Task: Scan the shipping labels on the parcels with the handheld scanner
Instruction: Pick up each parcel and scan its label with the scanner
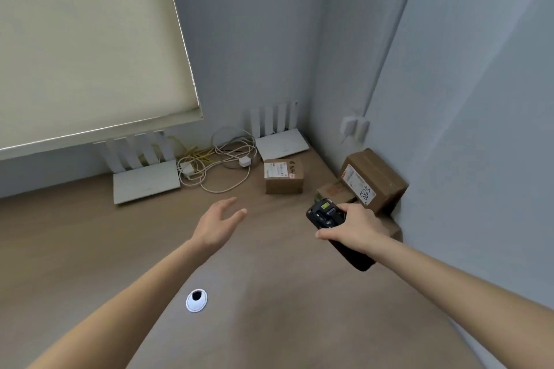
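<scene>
the right hand [358, 226] grips the black handheld scanner [335, 229], its fingers [341, 209] curled over the top and the thumb along the near side; the scanner's head, with a small lit screen, points toward the far right corner of the wooden table [269, 293]. the left hand [217, 223] hovers above the table with fingers relaxed and slightly spread, holding nothing, palm turned toward the right.

three brown parcels sit near the corner. a small parcel [283, 175] stands alone on the table, a white label on its top, beyond and between the two hands. a larger parcel [373, 180] leans tilted against the right wall, its white label with handwritten digits facing up and left. a low parcel [334, 190] lies just in front of it, partly hidden by the scanner.

farther back stand two white routers [145, 180] with upright antennas, a tangle of cables [218, 163] between them. a white cable grommet [196, 300] sits in the table near the left forearm. a roller blind [84, 39] hangs at upper left.
</scene>
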Available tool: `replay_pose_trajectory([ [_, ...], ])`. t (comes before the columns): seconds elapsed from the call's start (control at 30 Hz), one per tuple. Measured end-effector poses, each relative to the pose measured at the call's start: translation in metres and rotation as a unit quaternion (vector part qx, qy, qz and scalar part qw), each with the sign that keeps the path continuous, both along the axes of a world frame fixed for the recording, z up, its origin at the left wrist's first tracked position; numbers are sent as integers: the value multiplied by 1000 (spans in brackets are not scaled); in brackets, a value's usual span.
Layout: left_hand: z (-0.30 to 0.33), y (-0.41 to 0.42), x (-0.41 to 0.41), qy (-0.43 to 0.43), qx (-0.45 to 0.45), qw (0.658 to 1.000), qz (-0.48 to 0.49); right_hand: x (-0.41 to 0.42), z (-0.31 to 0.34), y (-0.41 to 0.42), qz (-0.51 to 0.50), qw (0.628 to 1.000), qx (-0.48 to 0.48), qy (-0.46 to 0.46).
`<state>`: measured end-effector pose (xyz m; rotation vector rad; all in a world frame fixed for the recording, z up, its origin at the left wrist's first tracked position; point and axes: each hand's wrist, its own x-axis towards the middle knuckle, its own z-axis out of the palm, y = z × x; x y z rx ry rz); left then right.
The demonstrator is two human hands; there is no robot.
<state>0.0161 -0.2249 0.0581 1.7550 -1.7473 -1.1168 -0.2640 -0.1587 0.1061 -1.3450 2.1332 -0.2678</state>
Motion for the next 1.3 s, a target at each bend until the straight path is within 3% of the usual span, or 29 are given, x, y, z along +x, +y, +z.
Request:
replay_pose_trajectory([
  [0.4, -152, -168, -73, 72, 87, 992, 57, -36, -155, -180, -35, 995, -58, -76],
  [0.63, -206, -229, -105, 137, 120, 979, 93, -36, -208, -250, -36, 993, -69, -84],
  [0.97, -200, -223, -100, 175, 91, 971, 137, -28, -216, -260, -61, 980, -101, -160],
  [1.3, -109, -146, -78, 185, -4, 970, 161, -6, -141, -185, -14, 975, -140, -173],
])
